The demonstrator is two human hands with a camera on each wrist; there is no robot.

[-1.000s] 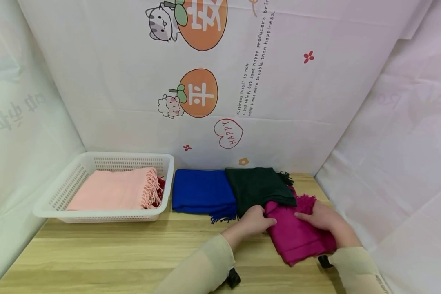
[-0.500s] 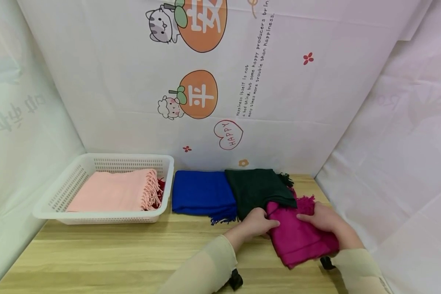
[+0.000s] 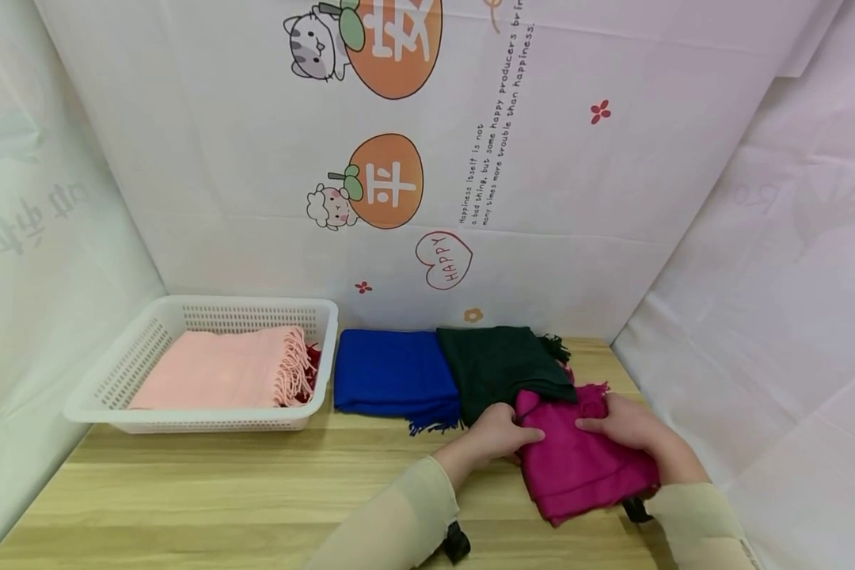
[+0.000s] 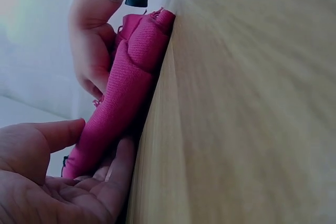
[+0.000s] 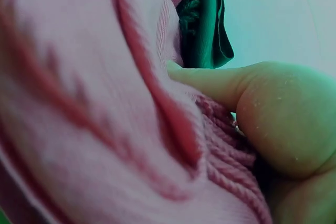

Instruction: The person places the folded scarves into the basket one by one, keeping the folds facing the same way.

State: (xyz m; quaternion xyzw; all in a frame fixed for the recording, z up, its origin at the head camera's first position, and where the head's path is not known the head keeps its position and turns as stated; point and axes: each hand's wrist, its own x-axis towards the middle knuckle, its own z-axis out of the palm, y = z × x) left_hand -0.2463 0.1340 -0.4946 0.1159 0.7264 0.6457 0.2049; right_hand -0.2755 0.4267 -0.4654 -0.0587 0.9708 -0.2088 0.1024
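Observation:
A folded magenta scarf (image 3: 577,467) with fringe is held between both hands at the right of the table. My left hand (image 3: 495,434) grips its left side, thumb on top; in the left wrist view the fingers (image 4: 122,163) reach beneath the fold. On the opposite side my right hand (image 3: 628,425) holds the fringed edge, its thumb over the cloth and the other fingers hidden under it. The right wrist view shows that thumb (image 5: 210,81) pressed on the scarf above twisted fringe (image 5: 231,153). A folded dark green scarf (image 3: 499,360) partly overlaps the magenta one's far corner.
A folded blue scarf (image 3: 392,372) lies left of the green one. Further left, a white plastic basket (image 3: 199,415) holds a folded pink scarf (image 3: 217,368) and something dark red (image 3: 313,364). White printed sheets (image 3: 541,261) wall the wooden table (image 3: 256,491) at back and sides.
The magenta scarf's near corner has shifted slightly toward me and left. Less of its fringe shows beside the green scarf. Both hands keep their hold, almost in place.

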